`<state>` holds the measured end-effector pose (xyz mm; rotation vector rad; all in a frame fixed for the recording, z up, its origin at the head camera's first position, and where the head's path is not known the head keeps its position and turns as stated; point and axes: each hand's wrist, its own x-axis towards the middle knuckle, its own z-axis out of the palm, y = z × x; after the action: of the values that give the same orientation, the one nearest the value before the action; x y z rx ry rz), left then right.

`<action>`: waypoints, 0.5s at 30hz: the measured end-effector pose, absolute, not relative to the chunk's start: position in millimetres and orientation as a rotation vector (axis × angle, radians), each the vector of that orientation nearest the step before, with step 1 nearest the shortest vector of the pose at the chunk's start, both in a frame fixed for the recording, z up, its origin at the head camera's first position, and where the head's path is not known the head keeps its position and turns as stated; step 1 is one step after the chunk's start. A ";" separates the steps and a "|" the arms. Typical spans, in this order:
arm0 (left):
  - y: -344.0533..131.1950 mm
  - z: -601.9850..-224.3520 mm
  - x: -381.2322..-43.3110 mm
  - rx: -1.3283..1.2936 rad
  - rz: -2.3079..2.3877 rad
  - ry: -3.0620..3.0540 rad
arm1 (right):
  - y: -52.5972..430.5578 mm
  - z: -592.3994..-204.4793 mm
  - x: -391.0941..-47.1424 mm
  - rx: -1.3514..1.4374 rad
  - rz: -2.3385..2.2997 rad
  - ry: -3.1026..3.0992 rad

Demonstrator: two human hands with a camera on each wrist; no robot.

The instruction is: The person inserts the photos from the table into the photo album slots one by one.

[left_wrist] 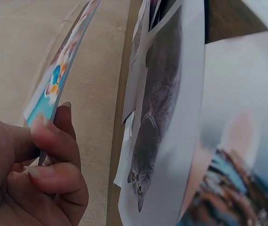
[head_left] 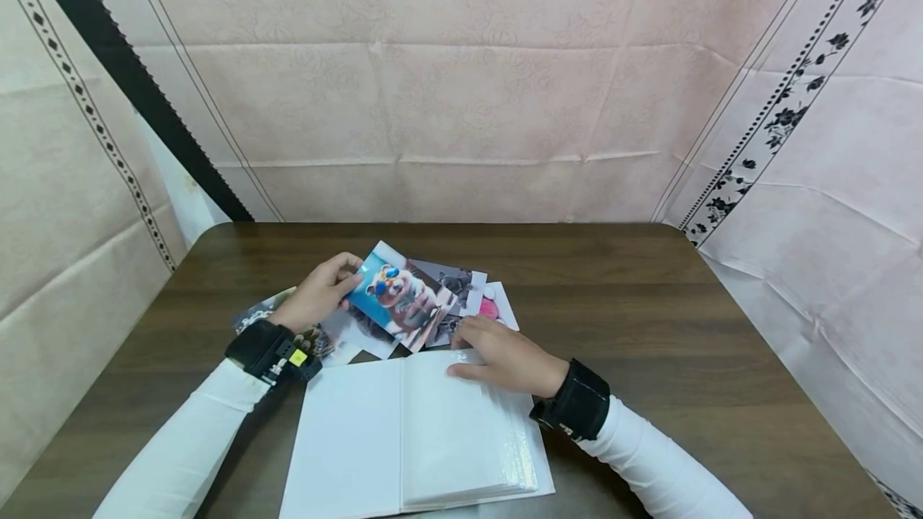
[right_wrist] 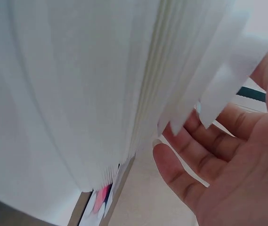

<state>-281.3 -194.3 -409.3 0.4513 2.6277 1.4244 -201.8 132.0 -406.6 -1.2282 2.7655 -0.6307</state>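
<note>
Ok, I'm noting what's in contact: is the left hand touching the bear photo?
Touching. The left wrist view shows it: the left hand pinches the bear photo by its edge, the fingers closed against it.

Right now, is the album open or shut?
Open: the album lies spread on the table, its fold showing between two white sides in the head view.

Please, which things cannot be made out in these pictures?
Head view: parts of the photo pile, covered by the held picture.
Head view: near left corner of the album, cut by the bottom edge.
Right wrist view: some fingertips of the right hand, behind the pages.
Left wrist view: striped photo, cut by frame edge.
</note>
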 end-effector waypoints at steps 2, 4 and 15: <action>-193.7 -409.1 -281.4 0.452 1.424 2.625 | 131.2 -406.1 -201.8 -1.213 -0.644 2.765; -193.2 -409.1 -281.5 0.451 1.425 2.624 | 130.5 -405.3 -201.5 -1.198 -0.661 2.760; -193.8 -410.5 -282.8 0.467 1.408 2.631 | 126.6 -402.9 -201.4 -1.147 -0.694 2.742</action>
<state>-282.8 -193.8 -410.5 0.4667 2.6306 1.4078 -201.4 126.6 -402.9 -1.1474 2.7425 -0.6940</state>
